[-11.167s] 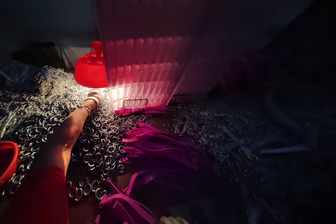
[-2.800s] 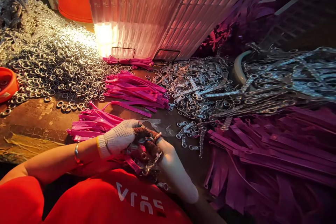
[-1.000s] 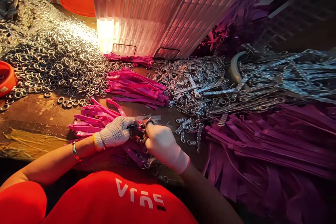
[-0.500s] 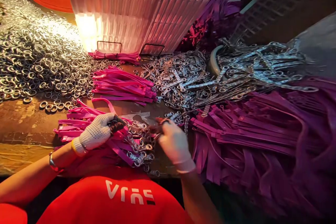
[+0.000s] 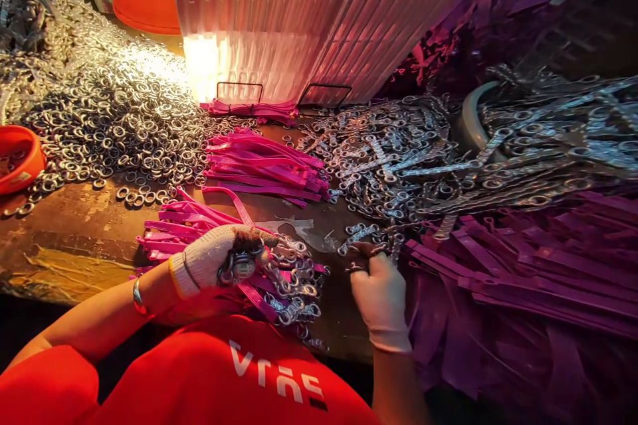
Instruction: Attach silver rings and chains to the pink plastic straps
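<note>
My left hand (image 5: 214, 259), in a white knit glove with dark fingertips, is curled around several metal rings (image 5: 238, 264) showing in its palm. It hovers over a bundle of pink straps (image 5: 174, 222) whose right ends carry silver ring-ended links (image 5: 299, 279). My right hand (image 5: 383, 295), gloved with bare dark fingertips, is closed at a few silver ring-ended strips (image 5: 357, 236) lying on the table. Its fingertips touch or nearly touch them; what they pinch is too small to make out.
A large heap of metal rings (image 5: 124, 113) covers the back left, with an orange-red bowl (image 5: 30, 176) beside it. Another pink strap bundle (image 5: 264, 163) lies mid-table. Silver strips (image 5: 393, 139) pile at right, above purple straps (image 5: 498, 265). A ribbed translucent panel (image 5: 269, 26) stands behind.
The view has swung left, so everything sits further right. My right hand has moved right, away from the left hand, to the silver strips. My left hand has turned, showing the rings in its palm.
</note>
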`<state>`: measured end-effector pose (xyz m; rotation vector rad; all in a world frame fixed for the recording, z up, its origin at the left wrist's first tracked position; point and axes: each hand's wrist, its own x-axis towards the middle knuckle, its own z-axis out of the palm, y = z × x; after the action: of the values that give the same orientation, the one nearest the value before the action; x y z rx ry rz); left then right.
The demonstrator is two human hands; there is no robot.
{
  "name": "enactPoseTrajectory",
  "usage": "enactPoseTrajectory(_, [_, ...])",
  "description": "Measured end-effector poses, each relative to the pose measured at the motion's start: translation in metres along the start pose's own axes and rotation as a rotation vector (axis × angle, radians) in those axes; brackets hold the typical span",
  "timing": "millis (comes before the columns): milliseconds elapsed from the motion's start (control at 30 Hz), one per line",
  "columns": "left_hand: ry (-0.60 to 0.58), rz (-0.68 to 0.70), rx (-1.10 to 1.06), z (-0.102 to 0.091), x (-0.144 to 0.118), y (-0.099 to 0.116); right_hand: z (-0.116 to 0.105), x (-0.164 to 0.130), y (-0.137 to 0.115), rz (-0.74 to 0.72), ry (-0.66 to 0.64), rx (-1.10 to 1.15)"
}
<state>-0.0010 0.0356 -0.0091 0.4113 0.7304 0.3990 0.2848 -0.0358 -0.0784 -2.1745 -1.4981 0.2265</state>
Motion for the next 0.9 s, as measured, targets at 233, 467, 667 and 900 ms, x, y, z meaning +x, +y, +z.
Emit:
enactPoseTrajectory(233, [0.025,0.113,0.06,0.017,0.002,-0.011,-0.025,-0.019,-0.098,-0.48,-0.213,0.371])
enactPoseTrajectory(467, [0.22,0.514,0.185,0.02,0.008,-0.04,-0.009,-0.018,-0.136,-0.355,-0.411,0.615])
enactPoseTrajectory(667, [0.271,0.596,0.496,0.015,0.008,-0.032,-0.007,-0.019,-0.13,-0.299,-0.365,0.562])
enactPoseTrajectory(900, [0.19,0.568,0.91,0.008,0.003,-0.006,-0.018,-0.014,-0.125,-0.451,-0.337,0.285])
